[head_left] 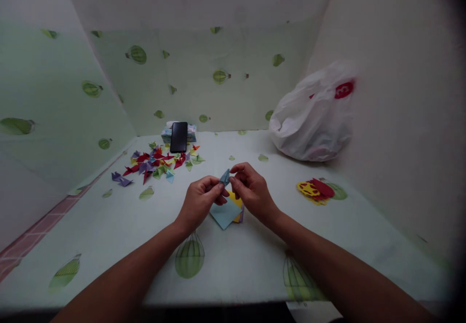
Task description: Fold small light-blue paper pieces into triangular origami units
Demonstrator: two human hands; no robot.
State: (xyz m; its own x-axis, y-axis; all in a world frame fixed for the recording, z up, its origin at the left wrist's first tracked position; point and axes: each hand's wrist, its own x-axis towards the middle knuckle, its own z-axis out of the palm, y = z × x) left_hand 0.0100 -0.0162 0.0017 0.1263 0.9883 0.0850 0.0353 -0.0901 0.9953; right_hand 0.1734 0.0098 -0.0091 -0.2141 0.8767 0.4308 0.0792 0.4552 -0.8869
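A small, pointed piece of folded blue paper (224, 178) was up in the air between the two hands, over the middle of the table with the white cloth (262, 260). Its long way ran on a slant. The low end was by the left hand (199, 197), and the sharp tip pointed up and a bit to the right, toward the right hand (254, 190).

The left hand had the low end pinched tight between its thumb and fingers. The right hand was just beside the paper's right edge. Its thumb and first finger were bent, with a little gap between their tips. The thumb looked like it touched the edge, but I could not tell if the right hand had a real hold. So the left hand had the bottom, and the right hand was nearer to the tip.

Under the hands lay a flat light blue paper square (224, 213), with a corner turned toward the person. A yellow paper sheet (237, 201) peeked out from under it on the right. Well off to the left was a heap of small, bright folded paper shapes (144, 157).
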